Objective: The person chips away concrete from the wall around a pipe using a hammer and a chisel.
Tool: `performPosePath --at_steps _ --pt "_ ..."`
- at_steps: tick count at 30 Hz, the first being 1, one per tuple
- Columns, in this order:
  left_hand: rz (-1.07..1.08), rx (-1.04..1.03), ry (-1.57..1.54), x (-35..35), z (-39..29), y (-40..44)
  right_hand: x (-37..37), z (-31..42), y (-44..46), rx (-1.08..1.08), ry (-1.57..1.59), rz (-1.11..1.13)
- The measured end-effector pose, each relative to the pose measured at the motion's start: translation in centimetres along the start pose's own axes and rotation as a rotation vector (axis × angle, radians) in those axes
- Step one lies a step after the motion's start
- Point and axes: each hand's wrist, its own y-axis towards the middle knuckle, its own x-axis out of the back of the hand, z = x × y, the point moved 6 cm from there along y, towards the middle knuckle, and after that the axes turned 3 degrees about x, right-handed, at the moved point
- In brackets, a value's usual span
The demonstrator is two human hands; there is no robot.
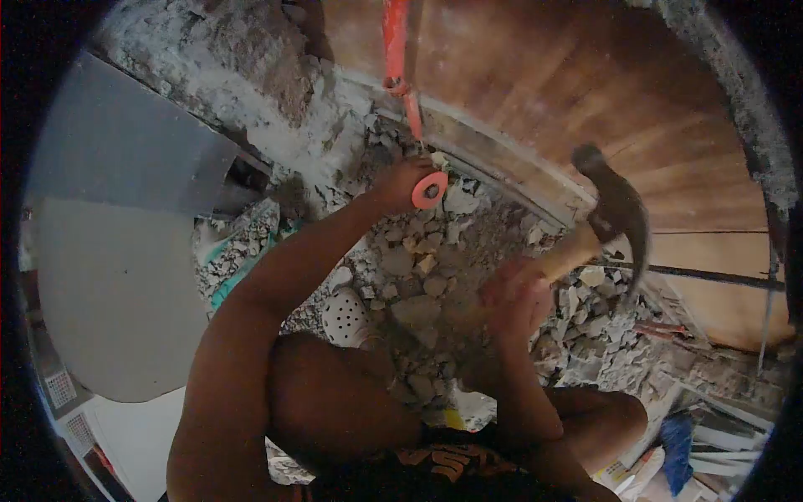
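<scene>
My left hand (400, 186) is closed around a chisel with a round orange hand guard (430, 191). The chisel's blade is hidden behind my hand and the guard. Right by that hand is the lower end of a red pipe (395, 46), above broken masonry. In my right hand (514, 294), slightly blurred, is a claw hammer (615, 216) by its pale wooden handle (572, 253). The hammer is raised to the right of the chisel, apart from it.
Broken stones (418, 309) cover the ground between my legs. A brown wooden panel (535, 75) stands beyond, and a grey board (117, 293) lies left. A bag of rubble (238, 243) sits near my left arm. My white perforated clog (345, 316) rests among the stones.
</scene>
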Motion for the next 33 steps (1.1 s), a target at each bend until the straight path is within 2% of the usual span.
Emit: performPosePath --at_steps 2,3,5,6,7,9,11,12,14,15,17,19,21,22,23,25,27,28,30,32,33 --pt "-0.063 -0.022 -0.033 -0.2 -0.2 -1.0 0.0 -0.1 -0.4 0.007 0.087 0.055" --pt "-0.138 -0.055 -0.059 0.1 -0.2 -1.3 0.1 0.3 -0.6 0.025 0.135 -0.009" --pt "-0.079 -0.059 -0.046 -0.1 -0.1 -1.3 -0.2 1.3 -0.5 0.044 0.182 -0.081" --pt "-0.025 -0.061 -0.030 -0.2 -0.2 -1.2 -0.8 1.7 -0.3 0.073 0.228 -0.044" --pt "-0.023 -0.062 -0.029 -0.2 -0.4 -1.2 -1.3 2.0 -0.1 0.103 0.275 -0.002" --pt "-0.160 -0.160 -0.020 0.5 -1.5 -1.8 -1.4 1.7 -0.5 0.074 0.380 -0.035" --pt "-0.115 -0.120 -0.065 0.6 -1.4 -1.9 -1.1 1.0 -0.6 0.036 0.483 -0.071" --pt "-0.072 -0.084 -0.111 0.6 -1.5 -1.9 -1.4 1.4 -0.4 0.115 0.468 0.103" --pt "-0.090 -0.078 -0.145 1.0 -1.0 -2.1 -1.6 0.2 -1.5 0.183 0.457 0.274" --pt "-0.112 -0.083 -0.174 1.2 -0.7 -2.2 0.0 -3.8 -2.7 -0.065 0.639 -0.008" --pt "-0.066 -0.022 -0.147 0.2 1.3 -2.0 2.2 -12.9 -4.9 -0.364 0.173 -0.132" --pt "-0.033 0.031 -0.116 -0.2 2.2 -2.0 2.9 -17.7 -5.3 -0.382 -0.463 0.040" --pt "-0.010 -0.099 -0.017 0.5 1.4 -1.8 1.7 -19.4 -4.9 -0.752 -0.727 0.076" --pt "-0.017 -0.095 -0.009 1.0 1.6 -1.7 2.2 -20.1 -4.5 -0.746 -0.728 0.086" --pt "0.007 -0.081 -0.077 1.0 1.6 -2.0 3.3 -19.7 -4.3 -0.658 -0.834 -0.052" --pt "0.036 -0.076 -0.150 0.9 1.1 -2.2 4.5 -16.7 -4.1 -0.214 -1.007 -0.149" --pt "0.057 0.105 -0.220 0.9 2.1 -1.9 2.1 -8.8 -2.5 0.149 -1.062 -0.089" --pt "0.052 0.111 -0.225 0.8 2.0 -2.0 0.5 -5.0 -1.3 0.275 -0.757 0.041" --pt "-0.123 -0.095 -0.153 1.7 1.0 -2.0 -2.3 1.7 0.5 0.483 -0.122 0.290" --pt "-0.126 -0.115 -0.116 2.0 0.6 -2.1 -3.0 2.4 -0.1 0.558 0.213 0.399" --pt "-0.128 -0.152 -0.076 2.0 0.6 -2.1 -3.5 -0.3 -0.4 0.386 -0.040 0.377"
